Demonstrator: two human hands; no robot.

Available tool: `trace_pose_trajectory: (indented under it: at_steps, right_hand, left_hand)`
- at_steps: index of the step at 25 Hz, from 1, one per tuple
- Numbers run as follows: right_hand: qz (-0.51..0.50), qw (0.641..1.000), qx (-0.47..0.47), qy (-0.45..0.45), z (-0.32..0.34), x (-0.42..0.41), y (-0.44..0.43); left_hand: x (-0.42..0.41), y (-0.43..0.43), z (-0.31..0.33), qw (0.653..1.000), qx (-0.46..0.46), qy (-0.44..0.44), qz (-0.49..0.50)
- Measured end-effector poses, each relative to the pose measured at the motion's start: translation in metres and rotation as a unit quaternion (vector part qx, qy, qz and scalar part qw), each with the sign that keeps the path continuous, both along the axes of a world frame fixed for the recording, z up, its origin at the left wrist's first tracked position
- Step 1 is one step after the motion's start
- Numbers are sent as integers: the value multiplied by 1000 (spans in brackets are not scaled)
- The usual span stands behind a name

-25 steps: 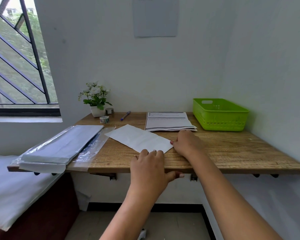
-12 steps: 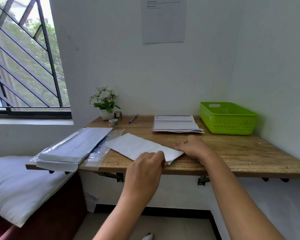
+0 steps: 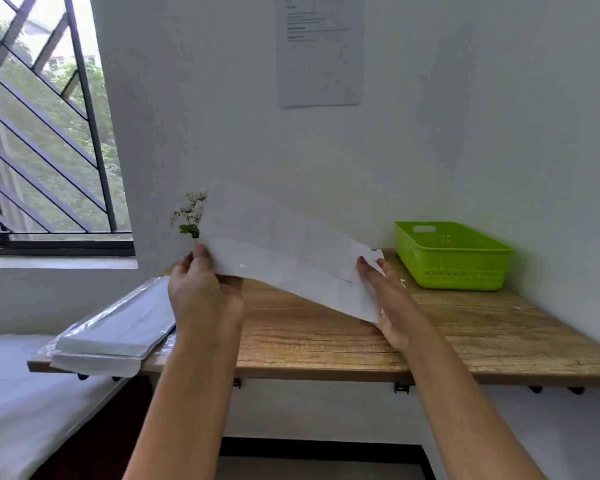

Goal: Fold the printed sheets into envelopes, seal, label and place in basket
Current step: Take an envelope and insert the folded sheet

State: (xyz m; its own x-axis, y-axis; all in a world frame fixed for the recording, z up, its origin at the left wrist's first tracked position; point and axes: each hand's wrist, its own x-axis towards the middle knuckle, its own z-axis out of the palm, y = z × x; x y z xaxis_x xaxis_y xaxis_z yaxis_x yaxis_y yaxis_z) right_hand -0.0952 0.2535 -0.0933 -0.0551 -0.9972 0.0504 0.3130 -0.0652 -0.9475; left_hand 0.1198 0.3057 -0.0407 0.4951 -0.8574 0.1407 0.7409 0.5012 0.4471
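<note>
A long white envelope (image 3: 284, 251) is held up in the air above the wooden table (image 3: 465, 327), tilted down to the right. My left hand (image 3: 201, 292) pinches its lower left corner with thumb and fingers. My right hand (image 3: 392, 299) holds its right end, thumb on the front and fingers behind. The green basket (image 3: 451, 254) stands at the back right of the table. A plastic-wrapped pack of envelopes (image 3: 118, 323) lies on the table's left end. The stack of printed sheets is almost wholly hidden behind the raised envelope.
A small potted plant (image 3: 189, 216) peeks out behind the envelope's left end. A paper notice (image 3: 321, 50) hangs on the wall. A barred window (image 3: 42, 133) is at the left, with a white cushion (image 3: 14, 410) below the table's left end.
The envelope lay flat on the table under both hands; both hands have now lifted it into the air in front of me. The camera has tilted and moved closer.
</note>
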Motion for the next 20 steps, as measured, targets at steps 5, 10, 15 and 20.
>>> trace_pose_trajectory:
  at_steps: [5,10,15,20]
  right_hand:
    - [-56,995,22,75,-7,-22,-14]
    - [-111,970,39,213,-7,-39,-24]
    - [-187,837,3,515,-10,-31,-15]
    - [-131,690,-77,708,-10,17,3]
  left_hand:
    - [15,-10,-57,973,181,-127,-70]
    - [19,-25,-66,852,275,-443,-47]
    - [7,-24,-72,638,288,-708,93]
    - [-29,-35,-72,501,145,-850,75]
